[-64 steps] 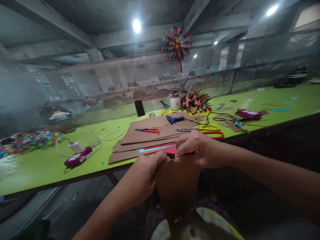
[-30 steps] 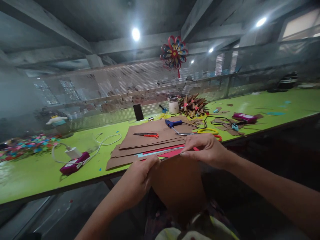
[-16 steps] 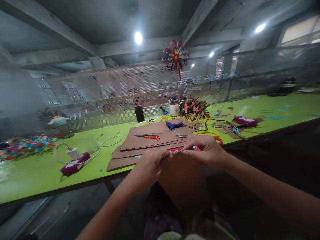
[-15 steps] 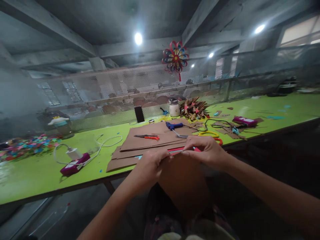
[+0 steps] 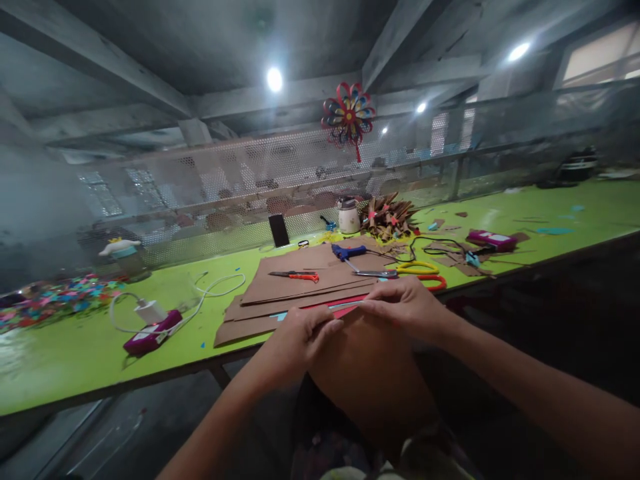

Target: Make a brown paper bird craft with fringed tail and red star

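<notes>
A brown cardboard sheet (image 5: 373,373) hangs down over my lap at the table's front edge. My left hand (image 5: 307,333) pinches its top edge at the left, fingers closed. At the right, my right hand (image 5: 407,303) grips the same edge between thumb and fingers. Between the hands the edge looks narrowly folded, though the fingers hide part of it. Just beyond lie a red strip (image 5: 345,310) and a stack of cardboard sheets (image 5: 280,283). Large scissors with yellow and orange handles (image 5: 417,268) lie behind my right hand.
Orange-handled scissors (image 5: 295,275) and a blue glue gun (image 5: 349,252) rest on the stack. A purple power strip (image 5: 153,333) with a white cable sits left. A white jar (image 5: 349,217) and brown paper cones (image 5: 389,217) stand at the back, before a perforated metal screen (image 5: 225,193).
My hands have drawn slightly apart along the sheet's top edge, the left one shifting left. The hanging sheet looks wider, and more of the large scissors shows.
</notes>
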{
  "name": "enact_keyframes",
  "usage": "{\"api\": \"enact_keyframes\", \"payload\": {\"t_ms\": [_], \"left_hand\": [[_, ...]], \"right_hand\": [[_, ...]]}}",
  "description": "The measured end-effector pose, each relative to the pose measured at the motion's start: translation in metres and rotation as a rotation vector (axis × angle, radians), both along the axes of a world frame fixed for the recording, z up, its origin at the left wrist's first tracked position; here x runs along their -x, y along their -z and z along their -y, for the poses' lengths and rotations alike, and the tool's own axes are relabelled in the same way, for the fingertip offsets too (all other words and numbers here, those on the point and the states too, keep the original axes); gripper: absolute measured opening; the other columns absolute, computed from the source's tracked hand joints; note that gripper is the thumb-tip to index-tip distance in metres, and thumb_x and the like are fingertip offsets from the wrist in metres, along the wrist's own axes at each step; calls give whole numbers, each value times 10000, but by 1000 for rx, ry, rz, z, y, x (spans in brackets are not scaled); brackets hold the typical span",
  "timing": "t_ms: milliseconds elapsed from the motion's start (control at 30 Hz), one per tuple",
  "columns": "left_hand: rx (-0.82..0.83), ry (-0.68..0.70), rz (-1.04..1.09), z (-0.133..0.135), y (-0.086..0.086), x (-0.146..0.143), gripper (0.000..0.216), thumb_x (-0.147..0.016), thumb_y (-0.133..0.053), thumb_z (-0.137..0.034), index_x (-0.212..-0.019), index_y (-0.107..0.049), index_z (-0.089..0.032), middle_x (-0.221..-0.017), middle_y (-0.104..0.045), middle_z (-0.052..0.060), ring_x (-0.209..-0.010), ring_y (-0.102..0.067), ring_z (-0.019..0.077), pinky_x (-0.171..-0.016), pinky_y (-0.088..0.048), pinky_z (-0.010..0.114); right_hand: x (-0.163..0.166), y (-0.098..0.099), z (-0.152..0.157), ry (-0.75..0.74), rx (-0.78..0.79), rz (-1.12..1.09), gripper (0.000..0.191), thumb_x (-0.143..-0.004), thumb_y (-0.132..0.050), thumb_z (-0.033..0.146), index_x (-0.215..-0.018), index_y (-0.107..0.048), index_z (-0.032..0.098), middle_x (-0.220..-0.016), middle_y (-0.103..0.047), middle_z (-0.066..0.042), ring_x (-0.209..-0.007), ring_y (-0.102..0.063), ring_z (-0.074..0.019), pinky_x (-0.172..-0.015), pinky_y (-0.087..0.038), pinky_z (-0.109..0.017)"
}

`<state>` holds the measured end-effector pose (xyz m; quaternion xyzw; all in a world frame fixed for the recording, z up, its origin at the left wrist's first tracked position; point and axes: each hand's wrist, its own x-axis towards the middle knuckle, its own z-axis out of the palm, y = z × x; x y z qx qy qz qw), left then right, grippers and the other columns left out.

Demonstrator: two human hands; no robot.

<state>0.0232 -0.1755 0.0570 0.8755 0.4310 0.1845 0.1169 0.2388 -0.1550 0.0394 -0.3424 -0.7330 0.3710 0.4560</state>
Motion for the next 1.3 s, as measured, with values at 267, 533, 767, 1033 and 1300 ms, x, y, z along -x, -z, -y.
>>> {"api": "enact_keyframes", "payload": {"t_ms": [267, 533, 767, 1033, 1300], "left_hand": [[156, -39, 163, -12, 2, 12, 319, -874, -397, -397, -693, -510, -158, -559, -498, -27, -515, -450, 90, -491, -318, 194], [428, -46, 370, -24, 22, 23, 364, -860, -395, -479, -668, -448, -174, -454, -523, -46, -371, -496, 85, -385, -334, 171], [463, -12, 458, -38, 31, 25, 331, -861, -415, -453, -698, -464, -169, -467, -540, -36, -421, -540, 102, -409, -348, 180], [415, -49, 467, -38, 35, 32, 336, -872, -387, -441, -667, -426, -177, -465, -533, -35, -431, -480, 90, -446, -339, 192], [85, -52, 343, -15, 16, 20, 282, -877, -402, -330, -686, -523, -161, -575, -532, -21, -531, -477, 91, -522, -356, 202]], "right_hand": [[-7, 2, -9, 55, 112, -78, 253, -696, -667, 385, -652, -697, 137, -583, -620, -11, -531, -505, -103, -515, -371, -220], [-2, 10, -21, 91, 142, -113, 382, -717, -640, 420, -488, -508, 145, -441, -419, 53, -434, -339, -59, -440, -250, -208], [-5, 23, -38, 22, 237, -228, 401, -708, -655, 434, -473, -500, 147, -448, -410, 56, -437, -329, -59, -444, -251, -210], [-15, 34, -47, -69, 362, -334, 412, -784, -522, 539, -754, -630, 143, -624, -591, -22, -546, -530, -110, -566, -434, -247], [-12, 16, -21, -22, 129, -107, 321, -681, -710, 328, -961, -654, 183, -838, -681, -36, -758, -609, -160, -686, -479, -276]]}}
